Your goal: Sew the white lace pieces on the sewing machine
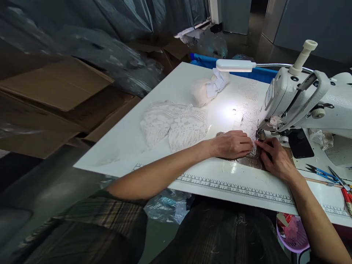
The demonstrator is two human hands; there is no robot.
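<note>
A strip of white lace fabric (249, 119) runs under the needle area of a white sewing machine (299, 99). My left hand (233, 145) lies on it just left of the presser foot, fingers curled together and closed on its edge. From the other side, my right hand (276, 158) reaches in with its index finger at the lace by the foot; the fingers are bent and appear to pinch the edge, though the contact is small. A larger piece of white lace (176, 123) lies spread on the table to the left.
A pale fabric bundle with a white tie (210, 88) rests farther back on the white table (115, 157). Right of the machine foot are a black phone (300, 143), blue thread snips (323, 173) and red-handled scissors (345, 190). Cardboard boxes (55, 84) stand left; a purple basket (295, 244) sits below.
</note>
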